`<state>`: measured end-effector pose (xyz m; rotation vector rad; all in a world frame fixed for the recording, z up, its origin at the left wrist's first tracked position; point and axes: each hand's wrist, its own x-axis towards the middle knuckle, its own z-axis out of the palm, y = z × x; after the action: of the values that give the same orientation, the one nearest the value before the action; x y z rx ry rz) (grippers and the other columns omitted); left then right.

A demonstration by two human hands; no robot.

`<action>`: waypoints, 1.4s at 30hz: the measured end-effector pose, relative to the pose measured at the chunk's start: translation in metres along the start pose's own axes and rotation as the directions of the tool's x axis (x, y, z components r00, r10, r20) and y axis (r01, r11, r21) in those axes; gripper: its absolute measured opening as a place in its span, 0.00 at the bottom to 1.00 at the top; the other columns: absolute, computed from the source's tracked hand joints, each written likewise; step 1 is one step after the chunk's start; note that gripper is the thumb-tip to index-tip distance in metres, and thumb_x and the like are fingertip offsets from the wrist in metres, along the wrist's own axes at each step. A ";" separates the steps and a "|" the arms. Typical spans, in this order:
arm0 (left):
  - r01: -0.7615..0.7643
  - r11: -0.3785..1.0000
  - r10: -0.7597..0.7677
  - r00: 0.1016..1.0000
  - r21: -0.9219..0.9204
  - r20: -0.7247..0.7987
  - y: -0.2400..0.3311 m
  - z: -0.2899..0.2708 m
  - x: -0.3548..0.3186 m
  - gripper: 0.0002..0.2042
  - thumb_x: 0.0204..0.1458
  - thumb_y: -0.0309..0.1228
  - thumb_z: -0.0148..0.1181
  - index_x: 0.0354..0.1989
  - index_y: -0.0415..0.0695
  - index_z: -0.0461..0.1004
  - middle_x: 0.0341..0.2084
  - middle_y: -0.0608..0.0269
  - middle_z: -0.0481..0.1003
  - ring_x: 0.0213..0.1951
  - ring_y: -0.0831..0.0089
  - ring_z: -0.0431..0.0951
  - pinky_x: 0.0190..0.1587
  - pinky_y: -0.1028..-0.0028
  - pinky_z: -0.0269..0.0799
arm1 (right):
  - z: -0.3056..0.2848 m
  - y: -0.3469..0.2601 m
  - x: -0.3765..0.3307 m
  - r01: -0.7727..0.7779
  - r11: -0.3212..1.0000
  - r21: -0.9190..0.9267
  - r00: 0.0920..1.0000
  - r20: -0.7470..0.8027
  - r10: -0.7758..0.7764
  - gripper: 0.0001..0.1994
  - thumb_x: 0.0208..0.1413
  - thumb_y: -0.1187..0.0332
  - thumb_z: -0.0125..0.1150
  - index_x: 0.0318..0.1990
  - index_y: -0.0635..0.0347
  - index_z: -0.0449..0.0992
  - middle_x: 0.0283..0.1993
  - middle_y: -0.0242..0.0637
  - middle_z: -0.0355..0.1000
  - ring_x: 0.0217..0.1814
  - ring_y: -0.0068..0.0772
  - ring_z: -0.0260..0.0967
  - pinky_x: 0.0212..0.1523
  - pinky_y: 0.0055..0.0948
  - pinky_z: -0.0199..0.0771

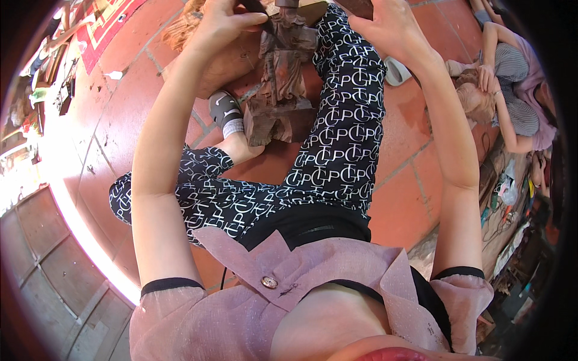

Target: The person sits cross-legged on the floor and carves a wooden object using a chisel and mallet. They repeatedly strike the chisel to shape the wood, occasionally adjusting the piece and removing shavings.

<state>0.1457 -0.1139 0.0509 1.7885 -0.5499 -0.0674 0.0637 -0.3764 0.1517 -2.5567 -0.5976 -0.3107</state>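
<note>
Between my legs stands a dark carved wooden statue (283, 66) on a rough block base (280, 123); the top edge cuts off its upper part. My left hand (227, 24) is at the statue's upper left, thumb pressed toward a dark strip (255, 8) that slants down against the carving. On the other side, apart from the figure, my right hand (391, 27) is closed by a dark brown piece (359, 7). The fingertips of both hands run past the picture's edge, so the exact kind of either held thing is hidden.
Lighter carved wood (180, 27) lies beyond my left forearm. A co-worker (524, 78) sits at the right with hands on a pale wood carving (475, 99). Cords and clutter (509, 198) lie below. A red patterned mat (108, 30) covers tiles at the upper left.
</note>
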 end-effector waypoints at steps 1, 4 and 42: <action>0.029 1.000 -0.029 1.000 -0.008 0.005 -0.002 -0.007 0.000 0.28 0.42 0.19 0.69 0.55 0.40 0.67 0.38 0.67 0.73 0.45 0.73 0.73 0.48 0.73 0.71 | -0.002 -0.007 -0.001 -0.013 1.000 0.016 1.000 0.018 0.013 0.43 0.45 0.77 0.57 0.73 0.50 0.50 0.60 0.58 0.67 0.62 0.57 0.66 0.64 0.42 0.65; -0.072 0.987 0.071 0.997 0.143 0.007 -0.005 -0.008 -0.002 0.28 0.42 0.19 0.70 0.54 0.41 0.68 0.39 0.66 0.73 0.47 0.73 0.73 0.50 0.72 0.70 | -0.002 -0.017 -0.008 0.039 0.998 0.044 0.999 0.006 -0.039 0.43 0.45 0.78 0.57 0.73 0.50 0.52 0.58 0.58 0.69 0.61 0.57 0.67 0.63 0.42 0.66; -0.043 0.965 0.013 0.993 0.257 0.118 0.006 0.009 0.005 0.19 0.42 0.18 0.68 0.45 0.39 0.72 0.36 0.62 0.74 0.41 0.70 0.77 0.42 0.70 0.75 | -0.001 -0.016 -0.017 -0.128 0.990 -0.059 0.987 0.093 0.133 0.46 0.44 0.78 0.59 0.74 0.39 0.49 0.48 0.55 0.70 0.52 0.59 0.70 0.55 0.46 0.70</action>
<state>0.1453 -0.1251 0.0550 2.0403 -0.6924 -0.0826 0.0410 -0.3704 0.1537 -2.6591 -0.4586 -0.1600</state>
